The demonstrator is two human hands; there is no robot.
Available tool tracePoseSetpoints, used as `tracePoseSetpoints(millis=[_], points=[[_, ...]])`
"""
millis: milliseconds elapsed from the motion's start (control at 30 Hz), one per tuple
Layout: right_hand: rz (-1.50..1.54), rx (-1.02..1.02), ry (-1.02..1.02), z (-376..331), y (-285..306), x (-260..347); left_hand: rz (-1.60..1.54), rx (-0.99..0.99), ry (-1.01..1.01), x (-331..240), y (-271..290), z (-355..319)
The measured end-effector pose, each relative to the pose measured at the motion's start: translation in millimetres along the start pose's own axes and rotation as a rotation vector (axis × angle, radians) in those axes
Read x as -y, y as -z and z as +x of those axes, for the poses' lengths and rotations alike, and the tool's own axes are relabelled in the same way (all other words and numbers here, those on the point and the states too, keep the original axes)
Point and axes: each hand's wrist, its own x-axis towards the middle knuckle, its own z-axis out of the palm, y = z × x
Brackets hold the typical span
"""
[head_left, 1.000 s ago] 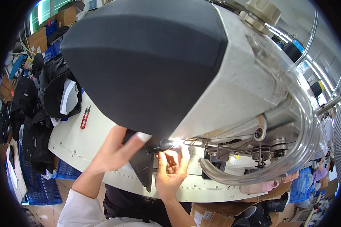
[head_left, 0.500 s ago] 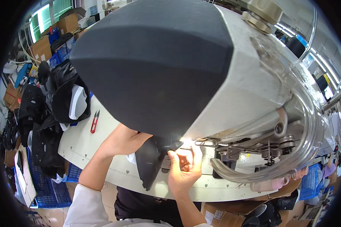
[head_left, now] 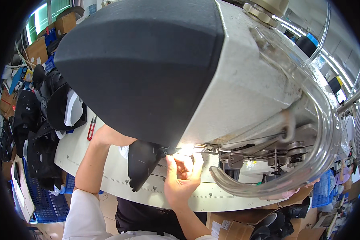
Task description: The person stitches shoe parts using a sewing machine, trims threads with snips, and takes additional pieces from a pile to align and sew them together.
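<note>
Below the large dark-capped head of a sewing machine [head_left: 144,80] hangs a black fabric piece [head_left: 142,164], its narrow end pointing down toward me. My right hand [head_left: 182,182] has its fingers curled, with the thumb tip pressed to the fabric's right edge beside the bright needle-area light [head_left: 187,149]. My left hand [head_left: 112,137] reaches in from the left beside the upper part of the fabric. Its fingers are hidden behind the machine head, so their grip does not show. A small white patch shows at the fabric's left edge.
Red-handled thread snips [head_left: 91,129] lie on the white table [head_left: 120,180], left of my forearm. Black and white sewn items [head_left: 48,128] are heaped further left, above a blue crate [head_left: 54,206]. A clear hose [head_left: 264,191] curves at right; cardboard boxes [head_left: 232,228] stand below the table.
The whole view has shifted, so machine and table appear further left. My left forearm is more upright. A metal lever on the machine's right side is now blurred. My right hand stays at the fabric's edge.
</note>
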Motion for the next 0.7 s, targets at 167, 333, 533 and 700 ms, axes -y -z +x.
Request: tracePoseSetpoints(millis=[167, 333, 533, 700], points=[[-0.01, 0.014, -0.057, 1.3, 2.4, -1.7, 0.014, 0.034, -0.085, 2.5, 3.0, 3.6], [0.021, 0.001, -0.077, 4.3, 2.7, 1.1, -0.043, 0.091, -0.029, -9.4, 8.9, 4.2], [0.031, 0.035, -0.06, 6.7, 6.4, 4.2, -0.131, 0.174, 0.04, -26.1, 13.8, 7.0], [-0.043, 0.111, -0.152, 6.1, 31.1, 11.1, -0.142, -0.283, 0.141, -97.1, -18.1, 2.0]])
